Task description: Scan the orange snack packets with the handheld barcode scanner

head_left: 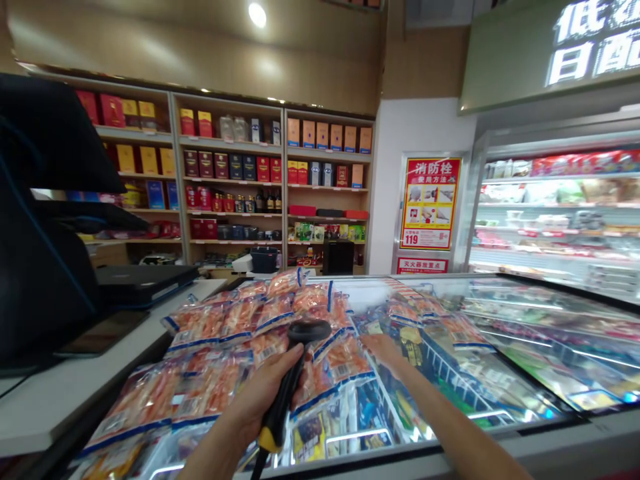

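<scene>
My left hand [273,380] is wrapped around the handle of a black and yellow barcode scanner [285,397]. The scanner's dark head [309,330] is over a clear, blue-edged food packet [343,360] with orange-pink contents and a printed barcode. At that packet's right edge is my right hand [384,350], its fingers closed together on the plastic and partly hidden. Many similar packets [205,383] lie heaped to the left on the glass top of a chest freezer [505,427]. A few more packets [463,330] rest on the glass farther right.
Coloured bags [310,433] show through the freezer glass. On the left, a white counter [75,380] holds a black terminal [45,200], a phone [103,332] and a flat black box [145,283]. Shelves of boxes [235,167] stand behind; an upright chiller [560,220] is at right.
</scene>
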Demonstrator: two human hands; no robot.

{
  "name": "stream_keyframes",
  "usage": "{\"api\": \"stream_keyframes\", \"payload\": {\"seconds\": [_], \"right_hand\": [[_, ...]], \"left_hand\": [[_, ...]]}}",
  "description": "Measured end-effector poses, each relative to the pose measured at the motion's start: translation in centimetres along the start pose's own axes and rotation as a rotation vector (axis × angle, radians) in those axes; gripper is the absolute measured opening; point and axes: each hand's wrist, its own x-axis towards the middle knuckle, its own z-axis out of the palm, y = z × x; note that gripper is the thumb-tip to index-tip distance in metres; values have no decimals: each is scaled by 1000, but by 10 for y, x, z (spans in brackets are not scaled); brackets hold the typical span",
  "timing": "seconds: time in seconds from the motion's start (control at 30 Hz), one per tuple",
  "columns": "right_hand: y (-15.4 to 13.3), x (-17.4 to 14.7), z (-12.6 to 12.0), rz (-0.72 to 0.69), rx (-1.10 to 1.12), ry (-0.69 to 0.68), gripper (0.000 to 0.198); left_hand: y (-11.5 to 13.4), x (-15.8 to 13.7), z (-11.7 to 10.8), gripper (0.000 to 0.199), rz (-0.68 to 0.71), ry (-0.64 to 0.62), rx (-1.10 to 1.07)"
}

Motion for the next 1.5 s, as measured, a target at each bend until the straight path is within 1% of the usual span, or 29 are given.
{"api": "stream_keyframes", "payload": {"seconds": [0.13, 0.23, 0.3, 0.37, 0.43, 0.5, 0.63, 0.7, 0.73, 0.8, 0.9, 0.93, 1.0, 1.07, 1.13, 1.2, 1.23, 1.27, 1.3, 1.33, 1.4, 1.47, 1.5], "right_hand": [[-8, -8, 7, 7, -33, -12, 38], [-12, -11, 12, 1, 24, -19, 27], [-12, -12, 11, 6, 52, -8, 20], [-9, -12, 6, 17, 72, 31, 19], [-1, -12, -6, 27, 91, 73, 20], [10, -12, -23, 41, 120, 98, 20], [33, -16, -64, 73, 243, 85, 19], [39, -17, -79, 73, 322, 72, 18], [41, -17, -82, 80, 348, 76, 18], [38, -14, -77, 85, 331, 106, 18], [23, -7, -51, 15, 172, 156, 19], [16, -5, -40, -27, 119, 143, 19], [2, -4, -25, -87, 56, 66, 18], [-5, -7, -23, -87, 18, -65, 15], [-3, -14, -37, -53, -25, -206, 13], [9, -20, -64, -26, -72, -320, 11], [17, -22, -79, -19, -91, -346, 11], [26, -23, -93, -13, -106, -334, 11], [34, -23, -106, -4, -118, -279, 11], [42, -22, -116, 10, -124, -181, 13], [53, -15, -127, 39, -115, 98, 16], [59, -6, -126, 53, -80, 369, 21], [60, -2, -122, 57, -59, 462, 23]], "left_hand": [[-5, -4, 1, 32, -35, -47, -5], [-8, -5, 6, 32, -39, -68, -14], [-9, -7, 11, 31, -27, -77, -22], [-9, -9, 15, 32, -10, -87, -23], [-9, -11, 19, 33, -27, -108, -24], [-9, -13, 24, 33, -53, -121, -27], [-10, -13, 35, 32, -58, -173, -25], [-11, -11, 41, 32, -62, -235, -29], [-11, -9, 44, 32, -72, -263, -31], [-13, -6, 49, 33, -96, -296, -31], [-13, -5, 52, 31, -96, -280, -28], [-12, -5, 52, 31, -84, -262, -27], [-9, -7, 51, 30, -56, -217, -24], [-6, -10, 48, 30, -38, -184, -10], [-3, -13, 48, 30, -33, -180, 6], [-2, -13, 49, 29, -40, -195, 9], [-2, -13, 50, 29, -45, -202, 4], [-2, -12, 51, 29, -50, -213, 0], [-3, -11, 52, 29, -58, -228, 1], [-4, -9, 54, 30, -67, -243, 4], [-6, -5, 58, 30, -81, -274, 9], [-8, -1, 62, 31, -82, -296, 3], [-8, 0, 64, 32, -80, -300, -1]]}}
